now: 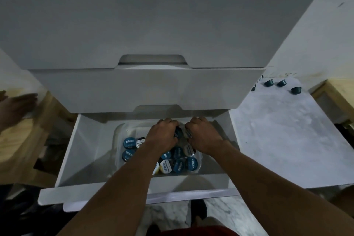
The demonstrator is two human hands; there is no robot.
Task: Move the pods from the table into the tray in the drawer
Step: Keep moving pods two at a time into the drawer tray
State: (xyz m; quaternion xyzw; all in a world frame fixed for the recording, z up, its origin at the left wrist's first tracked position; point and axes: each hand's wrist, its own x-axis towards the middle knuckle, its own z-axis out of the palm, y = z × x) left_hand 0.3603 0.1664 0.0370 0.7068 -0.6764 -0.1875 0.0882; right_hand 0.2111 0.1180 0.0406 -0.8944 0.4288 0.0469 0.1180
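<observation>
Both forearms enter from the bottom edge and reach into the open bottom drawer (70, 149). A clear tray (119, 132) sits on the drawer floor. Pods in tray (130, 142) lie lid-up, blue and pale lids mixed; the forearms cover several.

Left grip (162, 136): over the tray's far end, fingers curled down round a dark pod (178, 133). Only its rim shows.

Right grip (201, 136): just beside the left, fingers curled round a pale-edged pod (188, 133), mostly hidden by the knuckles. Fingertips of both grips out of sight.

Closed upper drawers (153, 90) overhang the tray's far rim.

Right, farther: marbled surface (287, 140) with loose pods (281, 83) near its far edge, one partly cut off by the drawer unit.

Left edge: another person's hand (17, 107), blurred.
</observation>
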